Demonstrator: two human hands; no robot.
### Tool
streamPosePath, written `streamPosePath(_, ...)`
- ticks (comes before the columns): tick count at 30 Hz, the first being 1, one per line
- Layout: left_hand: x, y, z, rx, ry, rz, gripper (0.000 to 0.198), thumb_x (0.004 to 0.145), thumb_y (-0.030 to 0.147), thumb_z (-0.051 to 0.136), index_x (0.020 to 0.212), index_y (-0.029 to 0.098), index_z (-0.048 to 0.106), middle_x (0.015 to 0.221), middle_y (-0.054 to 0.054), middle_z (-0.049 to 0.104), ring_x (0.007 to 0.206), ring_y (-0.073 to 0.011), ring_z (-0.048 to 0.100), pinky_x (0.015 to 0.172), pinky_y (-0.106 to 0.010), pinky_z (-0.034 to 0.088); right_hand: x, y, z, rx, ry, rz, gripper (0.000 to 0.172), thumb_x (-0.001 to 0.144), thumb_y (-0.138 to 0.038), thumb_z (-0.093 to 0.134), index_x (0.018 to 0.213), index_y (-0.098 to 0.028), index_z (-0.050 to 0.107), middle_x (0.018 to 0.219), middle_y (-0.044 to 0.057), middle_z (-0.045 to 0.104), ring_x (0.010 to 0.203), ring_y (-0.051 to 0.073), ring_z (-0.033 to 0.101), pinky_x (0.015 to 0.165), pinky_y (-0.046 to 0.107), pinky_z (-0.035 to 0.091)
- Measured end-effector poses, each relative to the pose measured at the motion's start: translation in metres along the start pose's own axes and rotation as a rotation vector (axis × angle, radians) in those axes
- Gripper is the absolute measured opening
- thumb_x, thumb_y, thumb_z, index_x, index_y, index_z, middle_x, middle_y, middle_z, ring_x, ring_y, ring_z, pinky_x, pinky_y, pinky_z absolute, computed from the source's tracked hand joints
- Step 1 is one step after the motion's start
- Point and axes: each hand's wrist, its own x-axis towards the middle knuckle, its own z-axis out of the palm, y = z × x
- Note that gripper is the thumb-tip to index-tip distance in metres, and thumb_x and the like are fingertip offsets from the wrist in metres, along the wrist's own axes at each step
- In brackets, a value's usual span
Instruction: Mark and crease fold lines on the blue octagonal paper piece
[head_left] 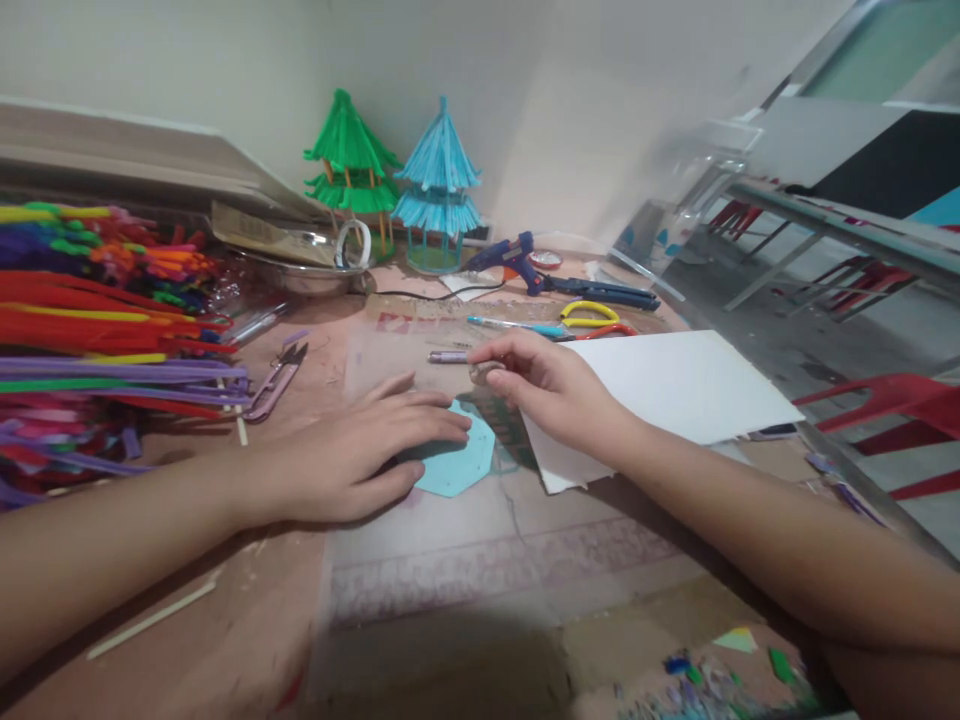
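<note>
My left hand (375,445) lies flat with its fingers stretched out, the tips resting on a light blue hexagonal sheet (461,465). The thumb touches the sheet's near left edge, and the hand covers its left part. Just above and right of the sheet, my right hand (544,385) is closed in a pinch. A small brownish, shiny thing (486,372) shows between its thumb and index finger, too small to name. Beside those fingertips is a slim purple object with a metallic end (448,357). White card (667,390) extends under my right hand and forearm.
Bundles of coloured pipe cleaners (97,320) and purple thread snips (277,382) are on the left. At the back stand green (352,145) and blue (441,165) tiered models, a glue gun (514,260) and yellow-handled pliers (591,314). Scraps (697,675) lie near right.
</note>
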Motion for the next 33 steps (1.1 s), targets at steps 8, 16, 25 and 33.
streamPosePath(8, -0.005, 0.008, -0.005, 0.398, 0.293, 0.005, 0.024, 0.102, 0.033, 0.053, 0.095, 0.022, 0.073, 0.092, -0.006, 0.074, 0.082, -0.0251, 0.067, 0.073, -0.04, 0.046, -0.005, 0.012, 0.012, 0.147, 0.023, 0.079, 0.013, 0.091, -0.018, 0.059, 0.102, -0.019, 0.065, 0.095, 0.004, 0.067, 0.085, 0.019, 0.064, 0.078, 0.034, 0.052)
streamPosePath(16, 0.0, 0.002, 0.003, 0.162, 0.109, -0.198, 0.045, 0.099, 0.052, 0.064, 0.13, 0.019, 0.063, 0.124, -0.01, 0.074, 0.115, -0.0301, 0.068, 0.096, -0.042, 0.051, -0.008, -0.004, 0.014, 0.037, -0.095, -0.036, 0.01, 0.093, -0.017, 0.065, 0.102, -0.019, 0.069, 0.095, 0.004, 0.071, 0.084, 0.017, 0.065, 0.076, 0.03, 0.051)
streamPosePath(25, -0.007, 0.016, 0.003, 0.458, 0.185, 0.013, 0.04, 0.111, 0.036, 0.039, 0.094, 0.021, 0.072, 0.092, -0.007, 0.074, 0.084, -0.0258, 0.069, 0.074, -0.041, 0.05, -0.009, -0.015, 0.011, -0.132, -0.313, 0.024, 0.011, 0.093, -0.01, 0.064, 0.097, -0.02, 0.061, 0.077, -0.003, 0.062, 0.069, 0.014, 0.055, 0.069, 0.026, 0.041)
streamPosePath(33, -0.003, 0.001, 0.003, 0.242, 0.15, -0.009, 0.029, 0.108, 0.035, 0.046, 0.111, 0.019, 0.07, 0.109, -0.008, 0.078, 0.097, -0.0248, 0.074, 0.083, -0.039, 0.057, -0.004, -0.016, 0.011, -0.036, -0.267, 0.081, 0.006, 0.093, -0.015, 0.061, 0.094, -0.021, 0.059, 0.071, -0.006, 0.056, 0.062, 0.013, 0.05, 0.064, 0.025, 0.038)
